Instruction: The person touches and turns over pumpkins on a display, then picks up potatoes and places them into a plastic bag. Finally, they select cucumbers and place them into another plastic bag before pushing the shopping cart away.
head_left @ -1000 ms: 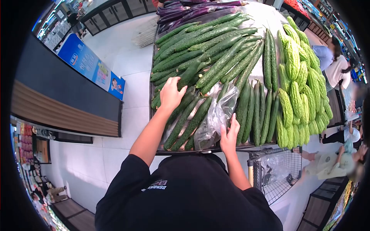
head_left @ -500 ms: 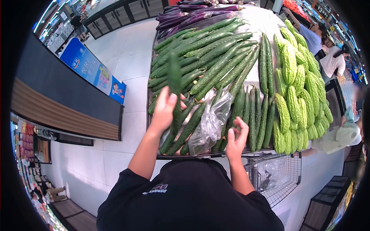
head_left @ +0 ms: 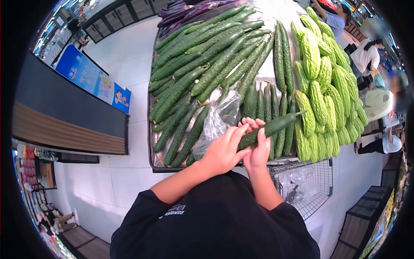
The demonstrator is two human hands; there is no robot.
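A dark green cucumber (head_left: 278,124) is held in front of my body, tilted with its stem end up to the right. My left hand (head_left: 224,149) is closed around its lower end, whose tip is hidden by the fingers. Beneath and beside it, my right hand (head_left: 258,153) grips the middle, thumb along the near side. Just behind the hands a crumpled clear plastic bag (head_left: 214,125) lies on the cucumbers. More cucumbers (head_left: 215,49) are piled to the left and at the back, and a row of them (head_left: 284,129) lies right of the hands.
Pale green bitter melons (head_left: 319,101) are stacked on the right, purple eggplants (head_left: 189,13) at the far left. The stand's dark edge (head_left: 166,170) runs before me. A wire shopping cart (head_left: 319,181) with plastic bags stands at front right. Other people are at the right.
My left hand has brought the cucumber from the left to the middle, turning it from upright to slanting right. My right hand has closed on it. The view has shifted slightly.
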